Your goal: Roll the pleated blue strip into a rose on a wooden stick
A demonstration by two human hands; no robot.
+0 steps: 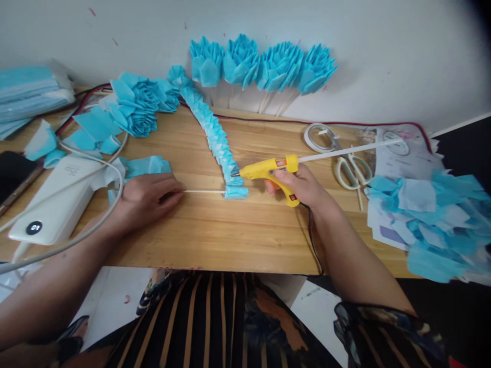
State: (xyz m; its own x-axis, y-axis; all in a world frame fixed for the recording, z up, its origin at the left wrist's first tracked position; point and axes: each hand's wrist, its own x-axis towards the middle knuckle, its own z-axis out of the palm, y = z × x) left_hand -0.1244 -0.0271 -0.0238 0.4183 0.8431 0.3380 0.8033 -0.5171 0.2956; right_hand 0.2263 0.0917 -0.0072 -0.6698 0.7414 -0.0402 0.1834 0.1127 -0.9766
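My right hand (301,186) grips a yellow hot glue gun (268,167) by its handle, with a long white glue stick (345,151) sticking out of its back. The gun's nozzle is at the near end of a long pleated blue strip (210,128). That end is wrapped around a thin stick, forming a small blue roll (236,192). Between the closed fingers of my left hand (155,198) is the other end of the thin white stick (203,191). The strip runs back across the table towards the wall.
Several finished blue flowers (241,61) on sticks lean against the wall. More blue flowers (138,99) lie at the back left. A white power bank (57,197) and cable are left; tape (319,137), scissors (353,168) and a heap of blue pieces (437,220) are right.
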